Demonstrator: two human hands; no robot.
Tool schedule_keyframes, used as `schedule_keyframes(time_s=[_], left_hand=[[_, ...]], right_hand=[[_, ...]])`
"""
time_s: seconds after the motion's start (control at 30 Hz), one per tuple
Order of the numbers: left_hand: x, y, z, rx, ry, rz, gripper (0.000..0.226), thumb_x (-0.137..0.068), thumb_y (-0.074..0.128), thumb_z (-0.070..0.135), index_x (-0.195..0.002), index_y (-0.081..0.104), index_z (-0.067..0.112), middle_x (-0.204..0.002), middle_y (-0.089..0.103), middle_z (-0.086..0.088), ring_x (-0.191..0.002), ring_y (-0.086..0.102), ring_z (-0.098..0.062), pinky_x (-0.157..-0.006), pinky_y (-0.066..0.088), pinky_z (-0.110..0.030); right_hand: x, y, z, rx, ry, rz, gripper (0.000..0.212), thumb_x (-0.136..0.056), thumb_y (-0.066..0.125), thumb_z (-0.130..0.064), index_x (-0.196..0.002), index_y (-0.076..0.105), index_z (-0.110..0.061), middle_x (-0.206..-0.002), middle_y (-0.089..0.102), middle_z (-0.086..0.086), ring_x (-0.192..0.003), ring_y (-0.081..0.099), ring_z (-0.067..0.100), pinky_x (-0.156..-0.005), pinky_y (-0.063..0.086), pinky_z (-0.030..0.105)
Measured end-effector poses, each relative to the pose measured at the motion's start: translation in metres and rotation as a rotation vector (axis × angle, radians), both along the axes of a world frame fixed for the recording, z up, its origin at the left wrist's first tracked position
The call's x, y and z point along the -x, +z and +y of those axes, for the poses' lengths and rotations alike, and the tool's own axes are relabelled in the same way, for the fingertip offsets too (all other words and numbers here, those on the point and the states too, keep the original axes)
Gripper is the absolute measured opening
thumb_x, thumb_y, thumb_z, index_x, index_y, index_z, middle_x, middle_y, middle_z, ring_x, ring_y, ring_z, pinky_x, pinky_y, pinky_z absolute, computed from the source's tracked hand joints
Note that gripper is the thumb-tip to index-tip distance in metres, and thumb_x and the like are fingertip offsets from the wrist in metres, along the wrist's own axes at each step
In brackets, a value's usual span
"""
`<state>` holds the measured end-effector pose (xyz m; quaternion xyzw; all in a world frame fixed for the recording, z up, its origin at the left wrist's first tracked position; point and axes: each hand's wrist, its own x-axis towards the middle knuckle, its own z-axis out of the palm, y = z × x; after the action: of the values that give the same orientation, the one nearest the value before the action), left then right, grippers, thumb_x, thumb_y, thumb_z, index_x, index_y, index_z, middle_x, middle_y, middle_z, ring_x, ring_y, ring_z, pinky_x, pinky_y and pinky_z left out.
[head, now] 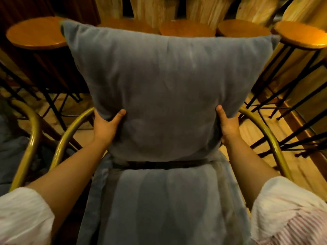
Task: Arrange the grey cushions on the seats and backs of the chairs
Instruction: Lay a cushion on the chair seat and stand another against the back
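Large square grey fabric cushion (164,89), softly creased, held upright just above the grey seat cushion (164,206); left hand (106,126) and right hand (228,126) clasp its lower side edges.

- You see the grey back cushion (164,89) standing upright at the chair (261,128) back.
- The grey seat cushion (166,206) lies flat just below it.
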<state>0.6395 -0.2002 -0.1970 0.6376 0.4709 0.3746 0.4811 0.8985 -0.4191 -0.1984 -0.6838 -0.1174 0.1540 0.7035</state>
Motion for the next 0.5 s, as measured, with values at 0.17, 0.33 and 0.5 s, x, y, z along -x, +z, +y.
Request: schedule_keyframes(time_s=[0.17, 0.33, 0.5], left_hand=[[0.022, -0.04, -0.017, 0.077, -0.034, 0.073, 0.083, -0.077, 0.073, 0.03, -0.144, 0.027, 0.016, -0.149, 0.041, -0.007, -0.136, 0.041, -0.023, -0.106, 0.032, -0.027], [0.025, -0.061, -0.004, 0.107, -0.047, 0.124, 0.087, -0.078, 0.072, 0.032, -0.148, 0.022, 0.014, -0.152, 0.036, -0.007, -0.138, 0.038, -0.025, -0.112, 0.031, -0.033], [0.022, -0.064, -0.005, 0.191, -0.066, 0.172, 0.094, -0.08, 0.068, 0.038, -0.15, 0.012, 0.012, -0.155, 0.03, -0.01, -0.14, 0.033, -0.032, -0.115, 0.028, -0.043]], right_hand=[[0.017, -0.038, -0.023, 0.132, 0.082, 0.016, 0.085, -0.07, 0.072, -0.048, -0.142, 0.034, -0.023, -0.136, 0.047, -0.011, -0.125, 0.045, 0.01, -0.101, 0.037, 0.025], [0.015, -0.053, -0.017, 0.178, 0.031, -0.045, 0.075, -0.078, 0.072, -0.032, -0.141, 0.035, -0.019, -0.131, 0.047, -0.01, -0.117, 0.043, 0.006, -0.097, 0.035, 0.022], [0.026, -0.062, -0.022, 0.239, 0.061, -0.035, 0.074, -0.078, 0.071, -0.037, -0.141, 0.039, -0.013, -0.142, 0.049, 0.004, -0.13, 0.046, 0.019, -0.099, 0.036, 0.023]])
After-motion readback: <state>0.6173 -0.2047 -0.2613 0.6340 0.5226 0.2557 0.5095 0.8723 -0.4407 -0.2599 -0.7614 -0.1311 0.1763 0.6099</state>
